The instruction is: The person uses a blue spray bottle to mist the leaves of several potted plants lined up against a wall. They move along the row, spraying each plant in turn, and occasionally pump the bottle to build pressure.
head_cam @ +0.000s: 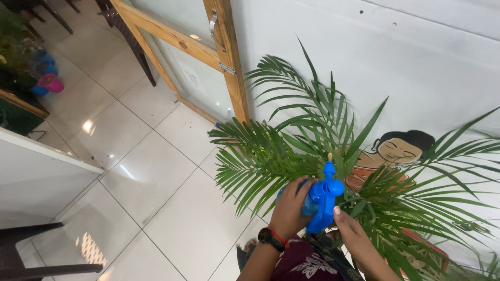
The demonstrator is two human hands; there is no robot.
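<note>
A blue plastic spray bottle [322,200] with a small yellow nozzle tip is held in front of a green palm plant [312,140]. My left hand [289,208], with a black watch and red band at the wrist, wraps around the bottle's body from the left. My right hand [351,231] touches the bottle's lower right side, thumb against the trigger part. The nozzle points into the fronds. The plant's pot is mostly hidden behind leaves and my arms.
A white wall [416,62] with a painted figure [398,151] stands behind the plant. A wooden-framed glass door [208,47] is at the top centre. Glossy white floor tiles [156,171] spread to the left, with coloured pots [47,78] far left and a dark chair [31,250] bottom left.
</note>
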